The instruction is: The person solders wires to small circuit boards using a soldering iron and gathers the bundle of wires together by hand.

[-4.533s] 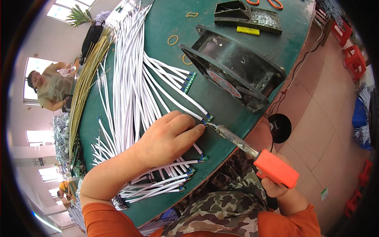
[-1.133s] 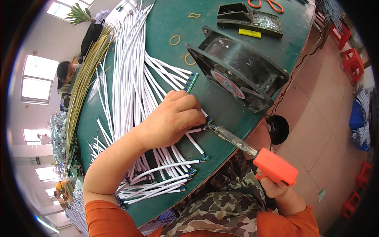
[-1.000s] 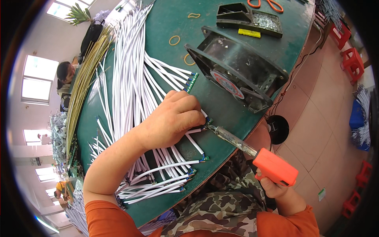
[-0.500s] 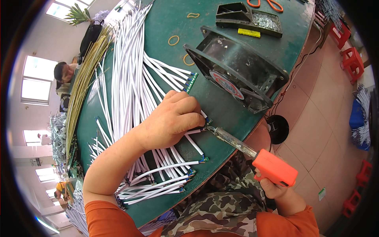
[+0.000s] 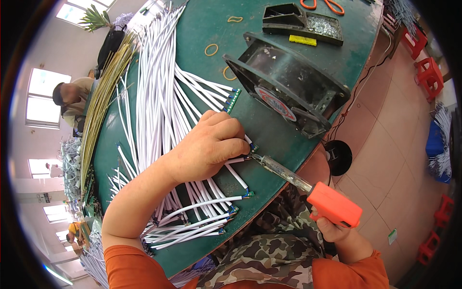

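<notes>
My right hand (image 5: 332, 230) grips a soldering iron (image 5: 334, 204) by its orange handle. The iron's tip meets the end of a small green circuit board (image 5: 254, 148) near the table's edge. Just beside that tip, my left hand (image 5: 214, 144) is closed in a pinch on a white cable (image 5: 236, 160), whose end is mostly hidden by the fingers. A bundle of white cables (image 5: 156, 91) runs beneath my left forearm. Several cable ends with small green boards (image 5: 248, 194) lie nearer to me, and a longer green board strip (image 5: 234, 101) sits beyond my left hand.
A black fan (image 5: 288, 84) stands right of the boards. Behind it are a black tray (image 5: 325, 28), a yellow sponge (image 5: 303, 40) and orange-handled scissors (image 5: 334, 6). Rubber bands (image 5: 211, 49) lie on the green table (image 5: 207, 24). Another person (image 5: 72, 96) is at the far left.
My hands, the iron and the cables look practically unmoved. The person at the far left has shifted a little toward the left.
</notes>
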### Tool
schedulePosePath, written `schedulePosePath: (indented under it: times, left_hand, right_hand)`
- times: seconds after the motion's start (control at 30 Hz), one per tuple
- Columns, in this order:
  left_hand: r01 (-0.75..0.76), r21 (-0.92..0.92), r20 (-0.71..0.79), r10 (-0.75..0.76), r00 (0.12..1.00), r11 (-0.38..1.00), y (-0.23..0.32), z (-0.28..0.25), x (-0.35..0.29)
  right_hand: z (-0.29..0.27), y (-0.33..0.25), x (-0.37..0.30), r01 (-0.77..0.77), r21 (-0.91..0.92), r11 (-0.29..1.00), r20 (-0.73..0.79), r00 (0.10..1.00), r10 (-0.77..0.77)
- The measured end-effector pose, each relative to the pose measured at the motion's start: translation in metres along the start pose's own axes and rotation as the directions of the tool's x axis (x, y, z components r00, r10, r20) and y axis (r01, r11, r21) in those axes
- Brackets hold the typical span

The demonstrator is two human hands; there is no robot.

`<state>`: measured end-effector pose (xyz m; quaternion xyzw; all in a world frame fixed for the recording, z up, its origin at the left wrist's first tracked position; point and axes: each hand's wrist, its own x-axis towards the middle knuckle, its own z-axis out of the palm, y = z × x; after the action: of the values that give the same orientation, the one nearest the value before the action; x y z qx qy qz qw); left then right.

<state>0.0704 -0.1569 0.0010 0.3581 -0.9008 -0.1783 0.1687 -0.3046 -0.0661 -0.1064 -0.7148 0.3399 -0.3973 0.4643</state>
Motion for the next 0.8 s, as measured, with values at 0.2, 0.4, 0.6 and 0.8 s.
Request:
schedulePosePath:
  times: [0.2, 0.4, 0.6, 0.8]
  left_hand:
    - [-0.001, 0.003, 0.004, 0.001, 1.0, 1.0, 0.001, 0.0, 0.0]
    - [-0.004, 0.01, -0.002, 0.004, 1.0, 1.0, 0.0, 0.001, 0.001]
    - [-0.008, 0.009, -0.011, 0.008, 1.0, 1.0, 0.0, 0.001, 0.0]
    - [-0.003, 0.014, -0.001, 0.003, 1.0, 1.0, 0.001, 0.0, 0.001]
  right_hand:
    - [-0.006, -0.003, 0.008, 0.118, 0.009, 0.993, -0.037, 0.992, -0.118]
    - [-0.005, -0.013, 0.016, 0.072, 0.033, 0.997, -0.039, 0.997, -0.071]
    - [-0.006, -0.006, 0.01, 0.083, 0.014, 0.996, -0.04, 0.996, -0.083]
    - [-0.006, -0.007, 0.013, 0.107, 0.004, 0.994, -0.028, 0.994, -0.107]
